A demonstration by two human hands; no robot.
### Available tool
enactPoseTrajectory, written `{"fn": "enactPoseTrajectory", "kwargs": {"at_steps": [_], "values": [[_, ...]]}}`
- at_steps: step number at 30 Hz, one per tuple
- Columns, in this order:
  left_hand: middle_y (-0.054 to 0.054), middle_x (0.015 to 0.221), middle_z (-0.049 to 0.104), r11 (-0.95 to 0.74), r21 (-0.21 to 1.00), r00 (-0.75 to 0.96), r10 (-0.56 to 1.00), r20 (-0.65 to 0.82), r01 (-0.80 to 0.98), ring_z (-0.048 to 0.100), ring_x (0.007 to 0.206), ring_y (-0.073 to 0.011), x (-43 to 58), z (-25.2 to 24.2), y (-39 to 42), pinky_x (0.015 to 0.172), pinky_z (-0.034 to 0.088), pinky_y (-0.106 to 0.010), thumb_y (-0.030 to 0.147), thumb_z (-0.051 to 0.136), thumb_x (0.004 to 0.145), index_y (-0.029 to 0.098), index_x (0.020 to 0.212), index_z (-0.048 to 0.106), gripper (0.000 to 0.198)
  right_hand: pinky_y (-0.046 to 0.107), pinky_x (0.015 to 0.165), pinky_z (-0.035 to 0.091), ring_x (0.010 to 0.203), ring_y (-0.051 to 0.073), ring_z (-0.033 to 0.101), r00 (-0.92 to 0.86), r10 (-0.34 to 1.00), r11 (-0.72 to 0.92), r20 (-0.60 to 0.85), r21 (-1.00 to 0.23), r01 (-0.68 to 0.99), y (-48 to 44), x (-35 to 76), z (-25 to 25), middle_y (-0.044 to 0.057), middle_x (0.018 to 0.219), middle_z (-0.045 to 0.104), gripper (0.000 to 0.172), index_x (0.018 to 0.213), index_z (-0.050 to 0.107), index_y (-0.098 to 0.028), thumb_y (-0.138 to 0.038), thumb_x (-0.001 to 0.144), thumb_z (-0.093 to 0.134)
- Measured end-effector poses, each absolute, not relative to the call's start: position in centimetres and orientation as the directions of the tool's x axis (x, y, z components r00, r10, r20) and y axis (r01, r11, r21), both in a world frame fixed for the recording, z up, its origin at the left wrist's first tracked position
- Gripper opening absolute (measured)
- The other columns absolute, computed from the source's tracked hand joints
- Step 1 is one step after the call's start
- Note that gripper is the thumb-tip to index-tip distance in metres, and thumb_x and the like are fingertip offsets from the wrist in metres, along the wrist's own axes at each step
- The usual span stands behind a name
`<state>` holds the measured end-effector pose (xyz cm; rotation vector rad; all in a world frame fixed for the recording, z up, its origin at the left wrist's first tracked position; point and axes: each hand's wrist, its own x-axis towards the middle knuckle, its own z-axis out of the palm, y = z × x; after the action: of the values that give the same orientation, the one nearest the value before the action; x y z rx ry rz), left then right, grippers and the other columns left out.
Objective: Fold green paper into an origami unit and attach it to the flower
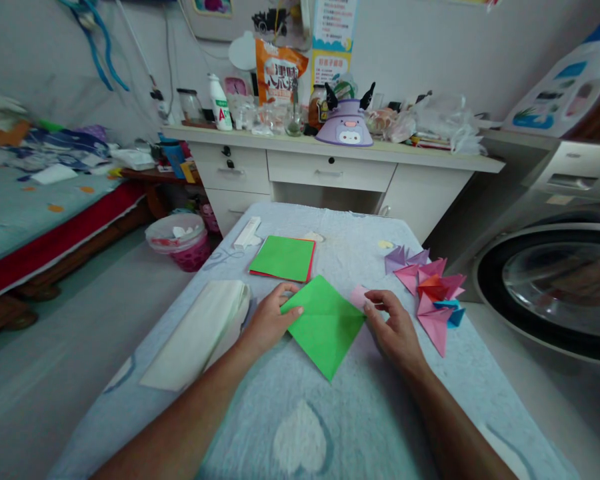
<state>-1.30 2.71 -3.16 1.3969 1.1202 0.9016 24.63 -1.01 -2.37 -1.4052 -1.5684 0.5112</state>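
A green square of paper (pixel 325 323) lies turned like a diamond on the light blue cloth of the table (pixel 300 413), with a crease across its middle. My left hand (pixel 269 320) rests on its left corner, fingers pinching that corner. My right hand (pixel 393 327) holds the right corner between thumb and fingers. A small pink piece (pixel 359 294) lies just behind my right hand. A stack of square paper (pixel 283 259), green on top, sits farther back.
Several folded pink, purple, orange and blue paper shapes (pixel 433 293) lie at the right. A folded cream cloth (pixel 200 333) lies left of my arm. Beyond stand a cluttered white desk (pixel 330 167), a pink bin (pixel 180 240), a bed (pixel 40 213) at left and a washing machine (pixel 555 280) at right.
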Motion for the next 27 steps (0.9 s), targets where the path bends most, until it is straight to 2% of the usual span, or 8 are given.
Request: {"fn": "enactPoseTrajectory", "kwargs": {"at_steps": [2, 4, 7, 10, 14, 20, 27], "values": [[-0.001, 0.089, 0.066, -0.009, 0.989, 0.284, 0.958, -0.033, 0.146, 0.066, 0.074, -0.0156, -1.6, -3.2, 2.7, 0.064, 0.05, -0.025, 0.032, 0.064, 0.078, 0.02, 0.111, 0.051, 0.037, 0.044, 0.093, 0.044, 0.105, 0.025, 0.056, -0.042, 0.898, 0.365, 0.438, -0.688, 0.627, -1.3, 24.2, -2.2, 0.009, 0.105, 0.061, 0.017, 0.099, 0.064, -0.022, -0.031, 0.089, 0.053], [0.0, 0.091, 0.066, -0.039, 0.983, 0.301, 0.953, -0.017, 0.181, 0.064, 0.073, -0.0146, -1.8, -3.0, 2.7, 0.064, 0.048, -0.024, 0.031, 0.067, 0.076, 0.02, 0.111, 0.053, 0.039, 0.047, 0.096, 0.042, 0.112, 0.026, 0.052, -0.143, 0.873, 0.431, 0.465, -0.601, 0.674, -1.6, 23.5, -2.1, 0.009, 0.112, 0.058, 0.018, 0.099, 0.065, -0.024, -0.024, 0.089, 0.051], [0.002, 0.087, 0.064, -0.065, 0.957, 0.334, 0.942, -0.034, 0.281, 0.058, 0.066, -0.0123, -2.1, -2.6, 2.5, 0.059, 0.043, -0.021, 0.028, 0.069, 0.072, 0.02, 0.111, 0.057, 0.042, 0.051, 0.099, 0.038, 0.119, 0.028, 0.045, -0.249, 0.86, 0.469, 0.446, -0.497, 0.73, -1.9, 22.5, -2.4, 0.009, 0.123, 0.052, 0.024, 0.104, 0.067, -0.024, -0.019, 0.089, 0.049], [0.003, 0.08, 0.062, -0.082, 0.93, 0.343, 0.938, -0.05, 0.357, 0.052, 0.061, -0.0108, -2.1, -2.4, 2.4, 0.055, 0.039, -0.019, 0.025, 0.069, 0.07, 0.019, 0.105, 0.062, 0.037, 0.052, 0.1, 0.037, 0.121, 0.028, 0.041, -0.327, 0.849, 0.501, 0.416, -0.433, 0.75, -2.1, 21.9, -2.8, 0.009, 0.128, 0.049, 0.031, 0.113, 0.067, -0.026, -0.016, 0.088, 0.05], [0.003, 0.078, 0.06, -0.094, 0.914, 0.324, 0.945, -0.043, 0.394, 0.048, 0.058, -0.0098, -2.0, -2.2, 2.4, 0.052, 0.036, -0.019, 0.023, 0.068, 0.069, 0.018, 0.102, 0.063, 0.034, 0.052, 0.101, 0.035, 0.122, 0.029, 0.039, -0.37, 0.839, 0.522, 0.4, -0.398, 0.754, -2.1, 21.4, -3.0, 0.01, 0.13, 0.047, 0.037, 0.12, 0.064, -0.027, -0.015, 0.088, 0.052], [0.004, 0.076, 0.059, -0.083, 0.9, 0.289, 0.956, -0.049, 0.428, 0.043, 0.055, -0.0086, -1.8, -2.0, 2.3, 0.052, 0.035, -0.019, 0.024, 0.068, 0.068, 0.018, 0.102, 0.063, 0.035, 0.053, 0.098, 0.036, 0.119, 0.03, 0.041, -0.379, 0.843, 0.517, 0.38, -0.382, 0.766, -2.2, 21.0, -2.8, 0.011, 0.128, 0.049, 0.036, 0.119, 0.066, -0.027, -0.015, 0.087, 0.054], [0.006, 0.069, 0.057, -0.081, 0.914, 0.293, 0.955, -0.043, 0.398, 0.049, 0.057, -0.0107, -1.9, -2.3, 2.2, 0.054, 0.037, -0.02, 0.026, 0.069, 0.07, 0.019, 0.106, 0.061, 0.038, 0.053, 0.097, 0.038, 0.117, 0.031, 0.044, -0.363, 0.86, 0.488, 0.358, -0.371, 0.79, -2.1, 20.7, -3.1, 0.013, 0.126, 0.052, 0.035, 0.121, 0.064, -0.024, -0.02, 0.088, 0.056]]}}
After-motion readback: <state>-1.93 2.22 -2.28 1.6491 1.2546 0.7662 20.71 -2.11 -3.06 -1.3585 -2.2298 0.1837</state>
